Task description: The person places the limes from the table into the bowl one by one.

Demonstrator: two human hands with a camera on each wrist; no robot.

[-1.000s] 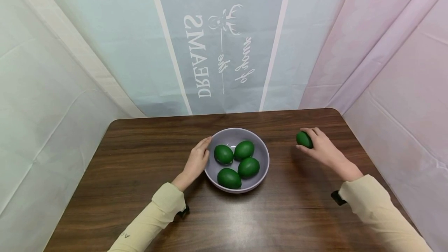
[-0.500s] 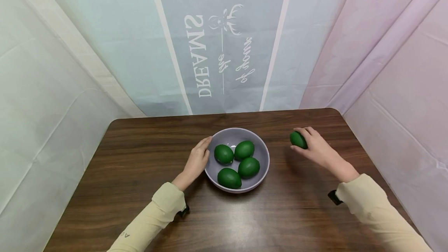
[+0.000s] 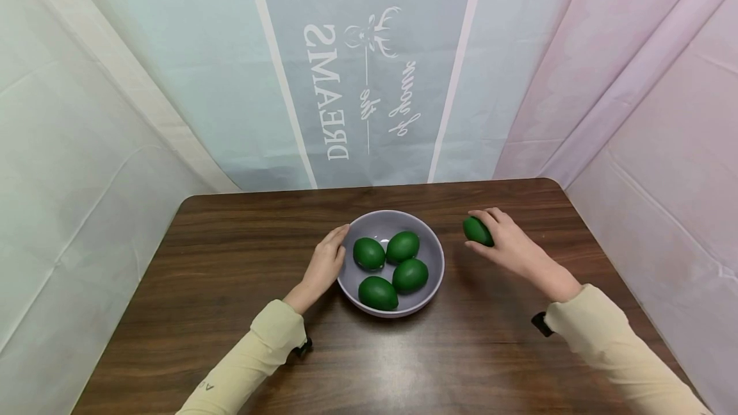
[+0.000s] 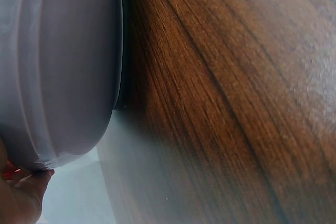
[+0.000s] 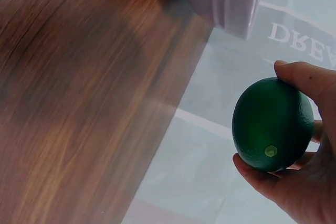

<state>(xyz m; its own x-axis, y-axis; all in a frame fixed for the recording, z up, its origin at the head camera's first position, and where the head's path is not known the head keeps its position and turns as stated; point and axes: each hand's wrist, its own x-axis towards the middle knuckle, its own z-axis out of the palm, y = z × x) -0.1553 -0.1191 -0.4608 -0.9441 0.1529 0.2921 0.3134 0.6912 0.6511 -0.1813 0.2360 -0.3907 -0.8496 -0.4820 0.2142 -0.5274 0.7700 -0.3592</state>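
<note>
A grey-purple bowl (image 3: 429, 296) stands on the table with several dark green limes (image 3: 377, 293) inside. My left hand (image 3: 324, 264) holds the bowl at its left rim, thumb and fingers right at the edge; in the left wrist view fingertips (image 4: 37, 182) meet the outer wall near the rim. To the right of the bowl, my right hand (image 3: 510, 242) grips another lime (image 3: 478, 230) between thumb and fingers. In the right wrist view this lime (image 5: 270, 124) shows a pale stem spot, and the palm-side fingers are partly hidden behind it.
The brown wood-grain table (image 3: 230, 261) has a far edge close behind the bowl. A pale curtain (image 3: 369, 171) with printed lettering hangs at the back, and light cloth walls (image 3: 663, 178) flank both sides.
My right hand has moved left with the lime, nearer the bowl. The left hand, the bowl and the limes inside it look the same.
</note>
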